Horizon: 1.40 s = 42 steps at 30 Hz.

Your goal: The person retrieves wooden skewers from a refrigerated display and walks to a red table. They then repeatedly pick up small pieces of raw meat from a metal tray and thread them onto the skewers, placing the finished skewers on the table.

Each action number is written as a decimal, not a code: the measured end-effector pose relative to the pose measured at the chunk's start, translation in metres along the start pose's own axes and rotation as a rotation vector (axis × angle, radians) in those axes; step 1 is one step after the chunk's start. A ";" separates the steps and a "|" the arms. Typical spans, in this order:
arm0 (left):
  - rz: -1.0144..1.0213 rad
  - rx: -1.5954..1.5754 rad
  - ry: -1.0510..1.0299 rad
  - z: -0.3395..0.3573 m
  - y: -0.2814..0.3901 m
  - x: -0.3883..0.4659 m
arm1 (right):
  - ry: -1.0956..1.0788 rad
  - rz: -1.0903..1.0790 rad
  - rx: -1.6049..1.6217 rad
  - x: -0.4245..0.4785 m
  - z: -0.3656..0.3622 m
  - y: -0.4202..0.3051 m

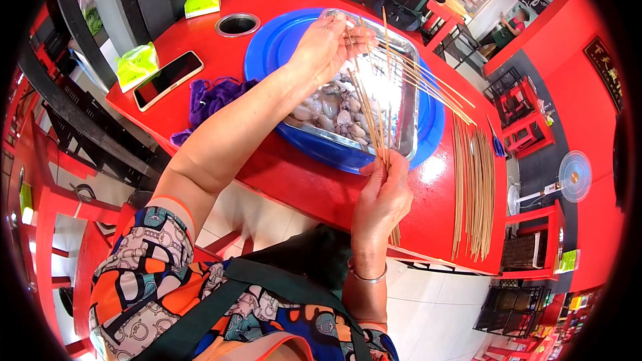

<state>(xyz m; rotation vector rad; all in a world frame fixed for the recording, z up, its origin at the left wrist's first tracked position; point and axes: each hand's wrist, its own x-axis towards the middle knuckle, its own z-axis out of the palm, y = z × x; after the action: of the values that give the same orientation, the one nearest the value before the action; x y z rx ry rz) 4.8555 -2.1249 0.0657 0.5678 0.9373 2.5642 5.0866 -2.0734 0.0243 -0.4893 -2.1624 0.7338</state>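
Several thin wooden skewers [369,115] are gripped at their lower ends by my right hand [383,195], beside the near edge of a metal tray. My left hand [333,42] is raised over the far left part of the tray, with a small pale piece at its fingertips, near the skewers' upper ends. Small raw squid [346,110] lie in the metal tray [410,133], which rests on a blue plastic basin [266,50]. More skewers [426,80] lie across the tray's right rim. Glare hides part of the tray's inside.
On the red table [301,185] a large bundle of skewers [476,190] lies at the right. A purple cloth [215,100], a phone [168,80], two tissue packs [138,65] and a round metal-rimmed opening [237,24] are at the left. Other people are in the background.
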 end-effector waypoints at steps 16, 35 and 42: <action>0.007 0.054 -0.058 0.000 -0.002 -0.002 | 0.002 -0.011 0.078 -0.003 0.010 0.000; -0.020 0.153 -0.055 0.003 -0.011 -0.005 | 0.049 0.029 0.118 -0.004 0.021 -0.005; -0.102 0.162 -0.148 0.013 -0.011 -0.015 | 0.031 0.091 0.166 0.004 0.016 -0.002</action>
<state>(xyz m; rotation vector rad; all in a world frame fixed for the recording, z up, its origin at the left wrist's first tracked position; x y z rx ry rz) 4.8766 -2.1168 0.0633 0.7252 1.0984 2.3349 5.0709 -2.0784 0.0198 -0.5106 -2.0410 0.9409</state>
